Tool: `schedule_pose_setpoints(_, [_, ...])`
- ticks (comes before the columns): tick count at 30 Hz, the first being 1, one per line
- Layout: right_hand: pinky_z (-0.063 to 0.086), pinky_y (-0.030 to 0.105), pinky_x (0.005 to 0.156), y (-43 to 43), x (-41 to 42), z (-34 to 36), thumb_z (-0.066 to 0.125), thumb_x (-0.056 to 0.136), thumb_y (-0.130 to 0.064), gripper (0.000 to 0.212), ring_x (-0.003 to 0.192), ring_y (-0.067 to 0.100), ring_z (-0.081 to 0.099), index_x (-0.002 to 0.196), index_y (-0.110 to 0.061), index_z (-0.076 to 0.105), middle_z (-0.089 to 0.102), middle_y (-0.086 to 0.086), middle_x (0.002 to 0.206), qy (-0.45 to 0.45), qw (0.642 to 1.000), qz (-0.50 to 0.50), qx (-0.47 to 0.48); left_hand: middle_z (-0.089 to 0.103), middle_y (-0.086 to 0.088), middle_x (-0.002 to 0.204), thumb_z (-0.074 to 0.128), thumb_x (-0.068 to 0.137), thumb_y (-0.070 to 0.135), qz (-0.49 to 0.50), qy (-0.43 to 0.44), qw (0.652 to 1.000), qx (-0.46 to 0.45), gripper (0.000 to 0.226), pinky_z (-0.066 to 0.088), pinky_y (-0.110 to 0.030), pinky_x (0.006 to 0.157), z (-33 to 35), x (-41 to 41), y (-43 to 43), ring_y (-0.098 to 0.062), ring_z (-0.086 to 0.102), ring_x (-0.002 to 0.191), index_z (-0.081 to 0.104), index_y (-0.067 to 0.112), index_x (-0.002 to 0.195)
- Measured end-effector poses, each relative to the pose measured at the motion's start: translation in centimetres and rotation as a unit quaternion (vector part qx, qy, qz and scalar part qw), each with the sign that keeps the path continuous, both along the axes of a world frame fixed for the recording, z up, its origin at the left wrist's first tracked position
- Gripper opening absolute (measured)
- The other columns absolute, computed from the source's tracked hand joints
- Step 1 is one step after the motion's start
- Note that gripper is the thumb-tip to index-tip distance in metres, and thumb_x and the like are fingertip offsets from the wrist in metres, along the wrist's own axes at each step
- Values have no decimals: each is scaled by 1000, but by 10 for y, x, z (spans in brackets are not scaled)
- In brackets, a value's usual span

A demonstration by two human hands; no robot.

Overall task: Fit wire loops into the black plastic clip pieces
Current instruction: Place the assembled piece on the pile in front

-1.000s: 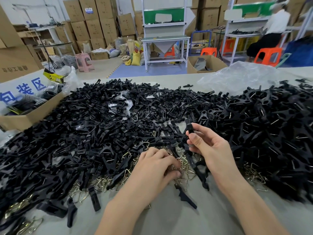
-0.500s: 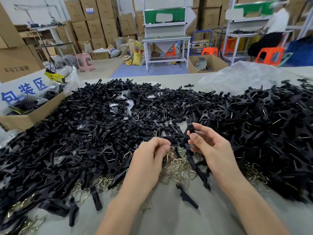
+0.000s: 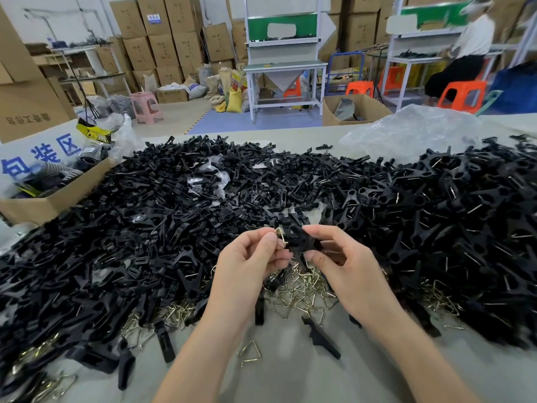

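A brass-coloured wire loop (image 3: 280, 236), bent into a triangle, is pinched between the thumb and curled fingers (image 3: 268, 242) of the left hand (image 3: 250, 266). A black plastic clip piece (image 3: 302, 242) is gripped between the thumb and forefinger of the right hand (image 3: 345, 266), whose other fingers are curled loosely beneath. Loop and clip piece are held touching each other, raised above the counter (image 3: 290, 379) and just in front of the heaps. Whether the loop is seated in the clip piece cannot be told, since the joint is dark and partly covered by fingertips.

Below the hands a scatter of loose wire loops (image 3: 302, 289) is spread on the counter, with one loop (image 3: 250, 353) lying apart, nearer the camera, and a single black piece (image 3: 321, 338) beside it. To the left and beyond, the counter is covered by a broad heap of black clip pieces (image 3: 174, 228), matt, forked and slotted. To the right a second heap (image 3: 465, 222) is seen, in which thin wire ends glint among the black parts.

Bare grey counter is left only in the near strip between and around the forearms, and in a narrow band along the far edge. The left side is bounded by a cardboard box (image 3: 49, 205), and a crumpled clear plastic bag (image 3: 412, 132) is set at the far right.
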State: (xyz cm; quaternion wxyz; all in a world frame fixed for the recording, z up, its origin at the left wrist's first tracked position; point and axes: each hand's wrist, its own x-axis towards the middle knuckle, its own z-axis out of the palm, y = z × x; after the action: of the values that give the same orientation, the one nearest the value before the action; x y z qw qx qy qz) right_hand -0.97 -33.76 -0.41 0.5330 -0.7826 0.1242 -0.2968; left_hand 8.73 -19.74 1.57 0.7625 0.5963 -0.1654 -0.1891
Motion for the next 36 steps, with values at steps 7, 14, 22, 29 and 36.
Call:
schedule_pose_setpoints(7, [42,5,84,5,-1,1,75,90,-16,51,103,-3,59,113,-59,60,61,-36,112,2,997,-5,-75,77,-6,94,63,97,17,0,43,999,8,11,55,-28,77,-5,-4,-5,-14,69,83,73,12,98])
schedule_pose_setpoints(14, [42,7,86,8,-2,2,75,89,-9,52,109,-8,56,113,-53,62,61,-32,113,-18,992,-7,-123,76,-1,87,63,96,15,5,29,999,14,13,56,-19,70,-7,-12,-10,-10,69,77,71,6,102])
schedule_pose_setpoints(22, [41,6,86,10,-2,-1,76,89,-10,44,105,-10,56,120,-40,66,59,-30,111,-25,988,-22,-152,74,3,81,64,95,14,52,28,998,3,11,56,-19,68,-9,-17,-13,-7,67,71,70,7,100])
schedule_pose_setpoints(29, [47,16,85,10,-1,-3,74,91,-14,41,106,-1,60,123,-39,65,60,-23,110,-14,986,-33,-166,70,8,76,66,96,22,58,56,996,-32,12,57,-25,72,-11,-23,-15,-6,65,71,69,11,100])
schedule_pose_setpoints(36, [52,20,79,7,-1,-4,73,91,-11,43,105,2,60,121,-40,64,59,-22,108,-14,983,-54,-174,70,5,72,64,95,21,-8,27,999,39,10,55,-33,71,-8,-15,-9,-11,64,68,69,12,97])
